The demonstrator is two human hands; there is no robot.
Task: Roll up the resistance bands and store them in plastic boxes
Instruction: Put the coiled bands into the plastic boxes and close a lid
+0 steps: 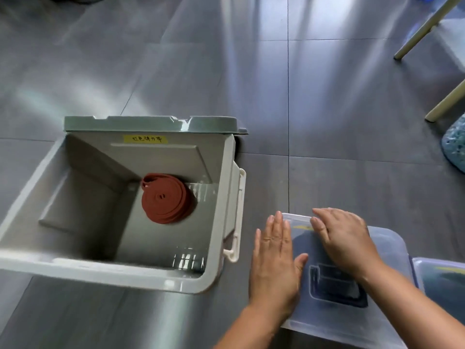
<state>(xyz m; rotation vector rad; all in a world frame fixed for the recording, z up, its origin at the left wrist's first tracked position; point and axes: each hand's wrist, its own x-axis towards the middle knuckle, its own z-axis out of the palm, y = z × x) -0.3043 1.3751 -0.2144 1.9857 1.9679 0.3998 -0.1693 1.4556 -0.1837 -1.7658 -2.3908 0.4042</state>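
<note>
Left hand (pixel 273 260) lies flat, fingers straight, on the near-left edge of the clear box lid (pixel 385 248). Right hand (pixel 342 238) presses beside it, fingers bent down at the lid's far edge and gripping nothing. Just left, on the tiled floor (pixel 251 84), the grey plastic box (pixel 125 275) stands open. The rolled red resistance band (pixel 166 200) lies inside on the bottom, under a yellow label (pixel 146 139), with the green lid (pixel 151 123) at the far rim.

Contents under clear box lid (pixel 387 248) obscured by haze and by left hand (pixel 274 260) and right hand (pixel 344 238). Second box (pixel 442 275), chair legs (pixel 425 27) and blue mat (pixel 456 147) cropped at frame edges. Yellow label (pixel 146 139) writing unreadable.
</note>
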